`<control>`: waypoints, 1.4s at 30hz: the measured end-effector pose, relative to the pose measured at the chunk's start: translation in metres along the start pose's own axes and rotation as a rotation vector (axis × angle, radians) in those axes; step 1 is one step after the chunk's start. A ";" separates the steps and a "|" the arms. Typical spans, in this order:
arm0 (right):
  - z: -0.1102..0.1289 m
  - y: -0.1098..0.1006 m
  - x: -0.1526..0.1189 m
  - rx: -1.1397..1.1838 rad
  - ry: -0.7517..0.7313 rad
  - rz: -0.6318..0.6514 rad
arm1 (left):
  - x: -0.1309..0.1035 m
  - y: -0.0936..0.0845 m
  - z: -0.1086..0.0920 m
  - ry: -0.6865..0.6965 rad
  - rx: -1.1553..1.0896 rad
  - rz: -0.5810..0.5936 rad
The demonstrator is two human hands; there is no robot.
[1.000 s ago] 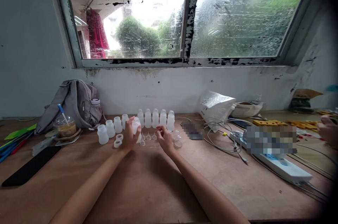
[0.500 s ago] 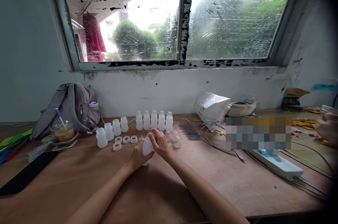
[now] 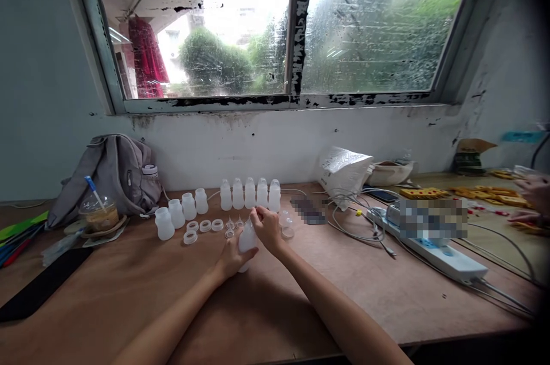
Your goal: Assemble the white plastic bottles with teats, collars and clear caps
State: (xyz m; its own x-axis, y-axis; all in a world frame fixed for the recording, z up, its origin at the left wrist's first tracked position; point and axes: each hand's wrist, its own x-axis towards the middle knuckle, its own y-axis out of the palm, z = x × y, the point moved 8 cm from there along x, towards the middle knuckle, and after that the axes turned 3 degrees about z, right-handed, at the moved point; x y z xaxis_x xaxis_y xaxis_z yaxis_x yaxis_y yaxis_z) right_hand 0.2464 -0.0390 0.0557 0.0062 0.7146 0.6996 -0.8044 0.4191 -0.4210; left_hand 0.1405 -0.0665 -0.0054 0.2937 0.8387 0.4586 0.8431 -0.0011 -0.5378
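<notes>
My left hand [image 3: 232,256] is wrapped round a frosted white bottle [image 3: 247,239], which leans slightly to the right over the table. The fingers of my right hand [image 3: 265,226] are pinched together at the bottle's top; what they grip there is too small to make out. Behind my hands several capped bottles [image 3: 238,194] stand in a row. Several open bottles [image 3: 165,224] stand to the left, with clear rings [image 3: 205,226] lying in front of them. Small clear teats [image 3: 230,225] lie just left of the held bottle, and clear caps [image 3: 287,231] to the right of my right hand.
A grey backpack [image 3: 122,176] and a drink cup [image 3: 99,213] are at the left, near a black flat object [image 3: 47,282]. Cables, a white power strip [image 3: 451,262] and a silvery bag [image 3: 344,173] lie to the right. Another person's hand [image 3: 533,190] shows at the far right.
The held bottle has tilted to the right. My right hand's fingers have drawn together at its top, and more of the small clear teats shows. The view has shifted slightly.
</notes>
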 end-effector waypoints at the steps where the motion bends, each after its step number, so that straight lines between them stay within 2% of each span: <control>1: 0.001 -0.003 0.004 -0.006 0.004 0.000 | -0.001 0.000 0.001 0.010 0.000 -0.005; 3: -0.002 -0.017 0.014 0.007 0.038 -0.035 | -0.003 -0.001 -0.001 0.053 0.007 -0.030; 7: -0.028 -0.069 0.035 0.080 0.148 -0.270 | -0.007 -0.004 -0.003 0.087 0.035 -0.056; 9: -0.044 -0.077 0.044 0.089 0.167 -0.228 | -0.007 -0.005 -0.002 0.054 0.035 -0.055; 12: -0.067 -0.066 0.050 0.010 0.189 -0.044 | -0.005 -0.007 0.001 0.004 0.007 -0.056; 16: -0.085 -0.027 0.041 -0.316 0.195 0.345 | -0.003 -0.010 0.009 -0.060 -0.034 -0.064; 19: -0.087 -0.010 0.029 -0.431 0.172 0.485 | -0.003 -0.010 0.011 -0.066 -0.030 -0.058; 26: -0.082 0.010 0.010 -0.589 0.164 0.588 | -0.003 -0.011 0.006 -0.053 -0.035 -0.015; 31: -0.081 0.010 0.009 -0.646 0.143 0.598 | -0.004 -0.013 0.009 -0.066 -0.069 -0.042; 33: -0.066 0.008 0.011 -0.567 0.089 0.546 | -0.003 -0.012 0.015 -0.100 -0.101 -0.033; 36: -0.031 0.011 0.008 -0.248 -0.002 0.511 | -0.002 -0.009 0.023 -0.170 -0.155 -0.002; 38: -0.015 0.018 0.001 -0.108 0.006 0.533 | -0.002 -0.010 0.024 -0.197 -0.178 -0.006; 40: -0.007 0.024 -0.004 -0.085 0.043 0.510 | -0.002 -0.012 0.020 -0.191 -0.222 -0.013; 42: -0.004 0.027 -0.007 -0.074 0.086 0.463 | -0.003 -0.009 0.016 -0.197 -0.338 0.041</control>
State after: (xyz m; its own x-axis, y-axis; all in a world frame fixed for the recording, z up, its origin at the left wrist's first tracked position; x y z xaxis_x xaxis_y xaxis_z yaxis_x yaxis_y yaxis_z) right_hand 0.2270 -0.0306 0.0368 -0.2911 0.8781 0.3798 -0.6896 0.0825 -0.7195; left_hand 0.1251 -0.0609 -0.0134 0.2657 0.9227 0.2794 0.9430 -0.1884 -0.2744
